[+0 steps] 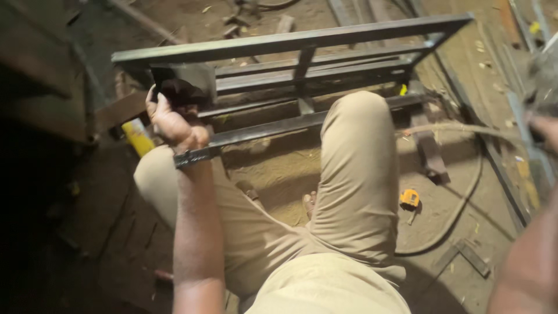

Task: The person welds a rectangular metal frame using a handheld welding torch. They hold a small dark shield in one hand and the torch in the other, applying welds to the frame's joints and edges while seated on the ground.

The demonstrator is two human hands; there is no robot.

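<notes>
Head camera looks down on a person crouched on a dirt floor (453, 192), knees in tan trousers (349, 174) drawn up over a welded steel frame (290, 40) of flat bars that lies across the ground in front of them. Left hand (174, 119) is raised at the frame's near left corner, its fingers (152, 104) closed around a dark object (180, 90) pressed against a metal plate (195, 75) there; what the object is cannot be told. Right hand (543, 131) sits at the picture's right edge, blurred, and whether its fingers are open or closed cannot be told; a hose or cable (459, 128) runs from near it across the floor in a loop. A small yellow tape measure (410, 199) lies on the dirt right of the right knee. A yellow can (138, 136) stands just left of the left wrist.
</notes>
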